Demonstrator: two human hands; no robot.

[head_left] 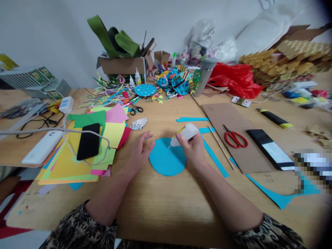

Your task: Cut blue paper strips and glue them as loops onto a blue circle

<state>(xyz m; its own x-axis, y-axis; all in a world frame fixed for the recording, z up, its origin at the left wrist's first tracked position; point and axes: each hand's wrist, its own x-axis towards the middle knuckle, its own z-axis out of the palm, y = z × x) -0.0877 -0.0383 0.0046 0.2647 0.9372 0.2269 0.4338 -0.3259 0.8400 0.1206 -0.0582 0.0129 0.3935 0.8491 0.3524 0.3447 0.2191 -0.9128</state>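
Observation:
A blue paper circle lies flat on the wooden table in front of me. My right hand is closed around a white glue bottle, tilted so that its nozzle points down at the circle's upper part. Whether the tip touches the paper, I cannot tell. At the circle's left edge, my left hand has its fingers spread and holds nothing. Blue paper strips and a thin wooden stick lie to the right. Small white paper cut-outs rest beyond my left hand.
Coloured paper sheets and a black phone lie left, crossed by a white cable. Red-handled scissors rest on brown cardboard at right. A grey flask, a red plastic bag and a craft box stand behind.

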